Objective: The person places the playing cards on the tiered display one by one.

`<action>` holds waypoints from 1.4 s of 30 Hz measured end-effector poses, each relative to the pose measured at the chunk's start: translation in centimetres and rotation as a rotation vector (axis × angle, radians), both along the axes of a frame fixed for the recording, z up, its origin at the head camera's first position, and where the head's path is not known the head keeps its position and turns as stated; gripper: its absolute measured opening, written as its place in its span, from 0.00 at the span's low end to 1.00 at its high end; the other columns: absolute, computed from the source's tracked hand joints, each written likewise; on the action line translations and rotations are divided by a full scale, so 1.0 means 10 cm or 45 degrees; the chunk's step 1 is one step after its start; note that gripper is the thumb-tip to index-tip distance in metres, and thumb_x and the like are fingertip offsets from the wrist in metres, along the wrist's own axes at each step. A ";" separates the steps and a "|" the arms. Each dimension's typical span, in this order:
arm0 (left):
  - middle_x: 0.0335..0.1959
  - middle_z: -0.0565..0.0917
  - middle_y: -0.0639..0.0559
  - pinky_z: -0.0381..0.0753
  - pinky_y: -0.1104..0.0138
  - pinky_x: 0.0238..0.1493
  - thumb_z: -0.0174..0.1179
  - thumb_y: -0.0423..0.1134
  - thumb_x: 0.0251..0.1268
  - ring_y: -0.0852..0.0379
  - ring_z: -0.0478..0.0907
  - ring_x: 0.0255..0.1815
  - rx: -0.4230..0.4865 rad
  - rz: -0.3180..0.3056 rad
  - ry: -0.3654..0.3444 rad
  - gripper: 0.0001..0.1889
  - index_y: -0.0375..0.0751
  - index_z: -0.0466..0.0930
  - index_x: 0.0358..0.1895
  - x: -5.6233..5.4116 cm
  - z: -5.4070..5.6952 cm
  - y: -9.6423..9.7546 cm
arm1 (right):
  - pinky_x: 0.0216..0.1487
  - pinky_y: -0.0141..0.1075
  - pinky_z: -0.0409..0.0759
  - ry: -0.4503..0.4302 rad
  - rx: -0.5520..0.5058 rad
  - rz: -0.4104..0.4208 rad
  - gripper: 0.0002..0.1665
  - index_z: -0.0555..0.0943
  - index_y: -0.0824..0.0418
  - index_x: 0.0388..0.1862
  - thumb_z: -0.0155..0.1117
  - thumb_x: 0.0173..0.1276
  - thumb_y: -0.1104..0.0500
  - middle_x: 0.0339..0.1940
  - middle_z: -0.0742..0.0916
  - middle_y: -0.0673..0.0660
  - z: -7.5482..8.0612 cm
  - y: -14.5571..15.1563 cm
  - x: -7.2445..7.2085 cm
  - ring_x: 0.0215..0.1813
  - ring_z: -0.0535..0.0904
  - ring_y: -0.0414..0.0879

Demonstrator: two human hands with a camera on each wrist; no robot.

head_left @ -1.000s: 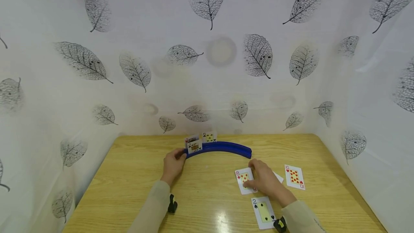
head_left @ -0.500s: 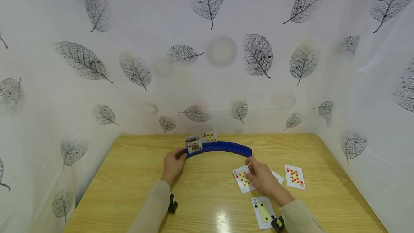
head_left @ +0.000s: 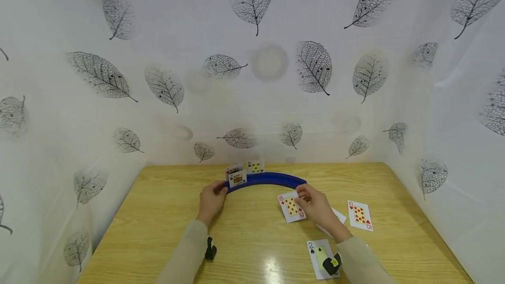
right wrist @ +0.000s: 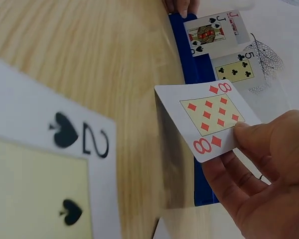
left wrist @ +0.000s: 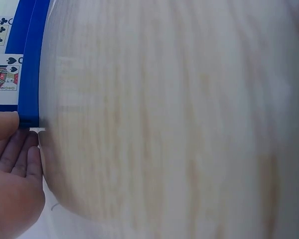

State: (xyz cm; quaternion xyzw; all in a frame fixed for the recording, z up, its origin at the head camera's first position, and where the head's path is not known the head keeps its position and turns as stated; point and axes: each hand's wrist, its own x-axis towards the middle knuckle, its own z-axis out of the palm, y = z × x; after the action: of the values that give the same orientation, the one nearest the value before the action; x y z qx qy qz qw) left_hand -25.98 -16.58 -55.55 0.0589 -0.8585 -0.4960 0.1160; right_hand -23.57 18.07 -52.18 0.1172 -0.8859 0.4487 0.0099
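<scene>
A blue curved card holder (head_left: 276, 179) lies at the back of the table. My left hand (head_left: 211, 203) grips its left end between thumb and fingers. Upright in it stand a jack of spades (head_left: 238, 179), a red jack (right wrist: 241, 30) mostly hidden behind, and a five of clubs (head_left: 256, 167). My right hand (head_left: 315, 207) pinches an eight of diamonds (head_left: 288, 207) by one edge, thumb on the face and fingers beneath. The right wrist view shows this card (right wrist: 212, 114) tilted above the table, overlapping the holder's right half.
A two of spades (head_left: 318, 255) lies face up under the right wrist. Further right is a ten of hearts (head_left: 360, 216). Another card (head_left: 340, 217) is partly covered by the right forearm. A leaf-patterned white curtain (head_left: 272, 113) closes off the table's back edge.
My right hand has drawn the eight of diamonds up and left toward the holder's right end, uncovering more of the card beneath. The left hand has stayed in place.
</scene>
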 end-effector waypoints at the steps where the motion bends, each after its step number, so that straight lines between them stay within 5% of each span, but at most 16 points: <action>1: 0.57 0.88 0.35 0.85 0.46 0.62 0.63 0.30 0.74 0.37 0.86 0.58 -0.001 0.000 0.002 0.14 0.33 0.86 0.58 0.00 0.00 0.00 | 0.41 0.30 0.82 0.004 -0.003 0.004 0.14 0.82 0.61 0.57 0.68 0.75 0.64 0.42 0.91 0.52 0.01 -0.01 -0.01 0.42 0.84 0.41; 21: 0.55 0.89 0.35 0.86 0.47 0.61 0.64 0.30 0.73 0.37 0.87 0.57 -0.008 -0.002 0.018 0.13 0.32 0.87 0.56 -0.02 -0.04 -0.01 | 0.47 0.31 0.85 0.098 -0.120 0.039 0.10 0.84 0.67 0.51 0.69 0.74 0.65 0.40 0.92 0.58 0.02 -0.22 -0.22 0.43 0.86 0.43; 35: 0.56 0.89 0.35 0.86 0.46 0.61 0.63 0.30 0.74 0.37 0.86 0.57 -0.011 -0.007 0.013 0.13 0.32 0.87 0.57 -0.01 -0.02 -0.01 | 0.41 0.28 0.83 0.051 -0.194 0.009 0.07 0.83 0.66 0.48 0.68 0.74 0.66 0.39 0.91 0.59 0.08 -0.44 -0.36 0.39 0.83 0.40; 42: 0.55 0.89 0.35 0.85 0.46 0.61 0.63 0.30 0.73 0.38 0.86 0.57 -0.021 -0.002 0.021 0.13 0.33 0.87 0.57 -0.02 -0.03 -0.01 | 0.43 0.31 0.85 0.064 -0.227 0.035 0.11 0.83 0.68 0.53 0.67 0.74 0.67 0.41 0.92 0.62 0.10 -0.53 -0.45 0.42 0.87 0.48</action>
State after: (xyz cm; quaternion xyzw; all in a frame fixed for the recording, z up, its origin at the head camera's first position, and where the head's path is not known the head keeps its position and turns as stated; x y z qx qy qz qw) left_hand -26.18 -16.71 -55.86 0.0529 -0.8617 -0.4893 0.1233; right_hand -28.03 12.76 -51.20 0.1391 -0.8402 0.5229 0.0365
